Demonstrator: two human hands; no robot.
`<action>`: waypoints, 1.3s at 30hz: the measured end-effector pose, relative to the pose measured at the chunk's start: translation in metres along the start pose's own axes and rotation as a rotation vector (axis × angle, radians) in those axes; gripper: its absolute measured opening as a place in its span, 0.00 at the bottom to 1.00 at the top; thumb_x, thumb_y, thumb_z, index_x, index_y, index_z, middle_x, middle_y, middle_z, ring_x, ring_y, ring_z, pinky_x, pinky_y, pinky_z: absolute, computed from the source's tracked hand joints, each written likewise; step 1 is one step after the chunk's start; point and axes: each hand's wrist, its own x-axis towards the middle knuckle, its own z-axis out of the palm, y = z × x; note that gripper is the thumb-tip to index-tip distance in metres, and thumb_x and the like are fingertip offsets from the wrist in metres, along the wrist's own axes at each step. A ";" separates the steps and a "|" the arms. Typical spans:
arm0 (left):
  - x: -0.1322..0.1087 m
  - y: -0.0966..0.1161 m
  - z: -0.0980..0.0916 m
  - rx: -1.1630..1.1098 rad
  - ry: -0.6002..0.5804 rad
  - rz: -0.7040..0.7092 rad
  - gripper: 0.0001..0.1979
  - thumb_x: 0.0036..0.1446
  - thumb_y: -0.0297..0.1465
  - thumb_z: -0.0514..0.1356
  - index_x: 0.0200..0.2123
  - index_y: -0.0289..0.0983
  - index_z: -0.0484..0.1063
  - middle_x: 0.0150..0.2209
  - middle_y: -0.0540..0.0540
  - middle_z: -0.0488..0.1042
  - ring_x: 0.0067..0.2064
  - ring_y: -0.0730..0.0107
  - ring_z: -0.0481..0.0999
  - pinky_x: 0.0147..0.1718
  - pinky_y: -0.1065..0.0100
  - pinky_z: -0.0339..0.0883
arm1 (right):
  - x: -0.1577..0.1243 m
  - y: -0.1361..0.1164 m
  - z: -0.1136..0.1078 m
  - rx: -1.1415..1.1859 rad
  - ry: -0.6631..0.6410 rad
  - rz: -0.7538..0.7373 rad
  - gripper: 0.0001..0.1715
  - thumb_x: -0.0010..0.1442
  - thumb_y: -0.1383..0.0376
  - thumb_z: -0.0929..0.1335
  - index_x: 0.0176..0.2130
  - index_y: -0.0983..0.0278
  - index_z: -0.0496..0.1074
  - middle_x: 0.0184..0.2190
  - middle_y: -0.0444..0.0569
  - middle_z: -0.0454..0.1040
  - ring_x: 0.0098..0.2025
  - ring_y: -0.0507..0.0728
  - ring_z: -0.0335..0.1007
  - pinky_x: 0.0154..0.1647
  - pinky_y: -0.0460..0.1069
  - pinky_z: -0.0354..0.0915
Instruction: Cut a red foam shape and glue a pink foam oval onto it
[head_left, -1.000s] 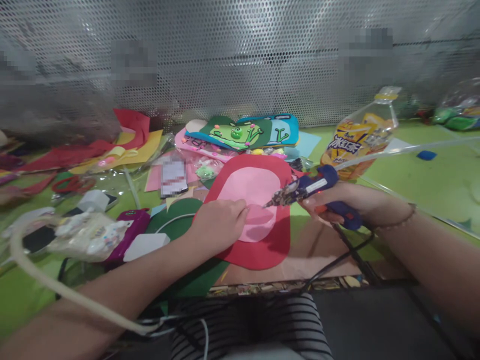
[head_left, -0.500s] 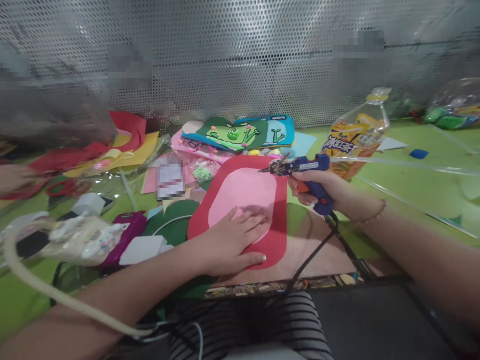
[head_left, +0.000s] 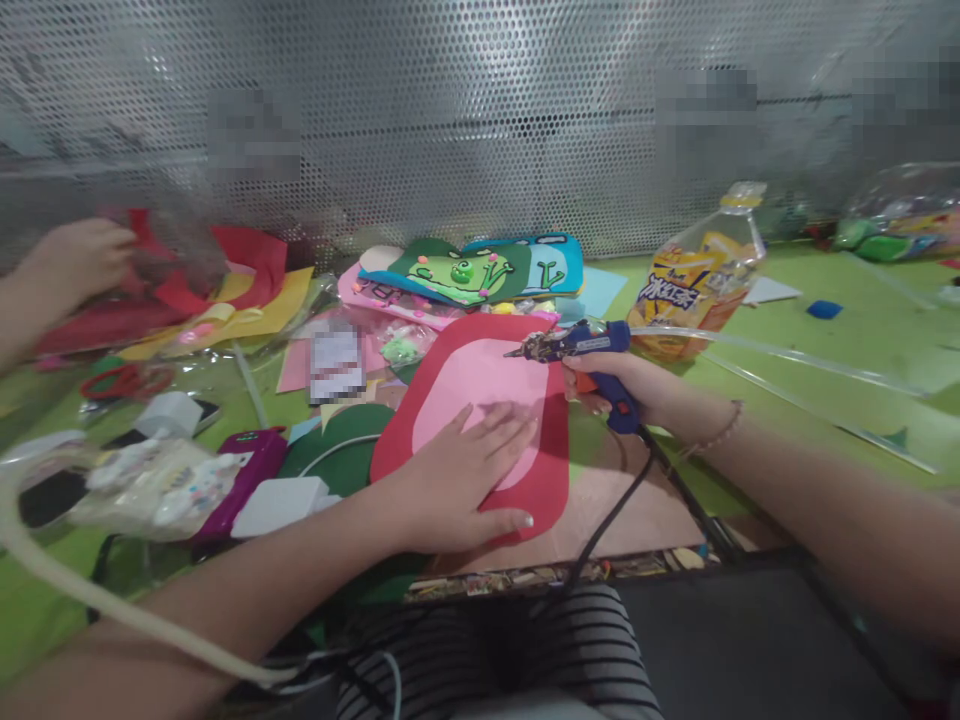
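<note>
My left hand lies flat with fingers spread on a pink sheet with rounded corners, which rests on a larger red sheet. My right hand is wrapped round a blue glue gun with an orange trigger. A long clear glue stick sticks out of its back, and a black cord runs down from the handle. The nozzle points left, over the upper part of the pink sheet; whether it touches cannot be made out.
Behind the sheets lie decorated foam pieces. A plastic drink bottle stands at the right. Red scissors, a purple case and a white adapter lie at the left. Another person's hand holds red material.
My right hand has moved slightly left with the glue gun, over the pink sheet. My left hand stays put. The other person's hand has risen at the far left.
</note>
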 end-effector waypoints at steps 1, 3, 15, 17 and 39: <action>0.000 -0.001 0.000 -0.008 -0.024 0.015 0.43 0.56 0.56 0.42 0.65 0.34 0.37 0.67 0.39 0.36 0.67 0.54 0.33 0.61 0.49 0.29 | 0.000 0.001 0.000 0.006 -0.002 0.003 0.12 0.53 0.62 0.68 0.22 0.66 0.69 0.16 0.42 0.69 0.12 0.45 0.56 0.14 0.43 0.54; 0.000 -0.002 0.000 -0.026 -0.065 0.039 0.45 0.54 0.59 0.42 0.65 0.35 0.38 0.66 0.39 0.37 0.67 0.53 0.34 0.61 0.49 0.28 | 0.001 0.002 0.000 0.009 -0.012 0.016 0.12 0.53 0.61 0.68 0.23 0.66 0.69 0.17 0.42 0.70 0.12 0.46 0.57 0.15 0.43 0.55; 0.000 -0.003 0.003 -0.024 0.004 -0.105 0.40 0.59 0.54 0.41 0.65 0.33 0.42 0.66 0.41 0.40 0.66 0.60 0.40 0.61 0.59 0.38 | -0.008 0.000 0.000 0.066 -0.143 0.069 0.06 0.43 0.70 0.70 0.25 0.67 0.68 0.15 0.41 0.65 0.18 0.47 0.58 0.24 0.45 0.59; 0.000 -0.004 0.002 0.000 0.016 -0.120 0.39 0.60 0.52 0.42 0.65 0.30 0.43 0.66 0.39 0.41 0.66 0.60 0.42 0.61 0.61 0.40 | -0.010 0.000 0.000 0.024 -0.125 0.037 0.06 0.41 0.71 0.70 0.25 0.67 0.68 0.15 0.41 0.66 0.20 0.48 0.60 0.25 0.46 0.60; -0.004 0.002 -0.009 0.093 -0.001 -0.099 0.30 0.55 0.27 0.47 0.62 0.32 0.49 0.63 0.34 0.52 0.64 0.50 0.49 0.57 0.49 0.49 | -0.013 -0.007 0.005 -0.084 -0.037 0.028 0.09 0.42 0.67 0.73 0.21 0.67 0.69 0.18 0.43 0.69 0.23 0.48 0.64 0.24 0.44 0.61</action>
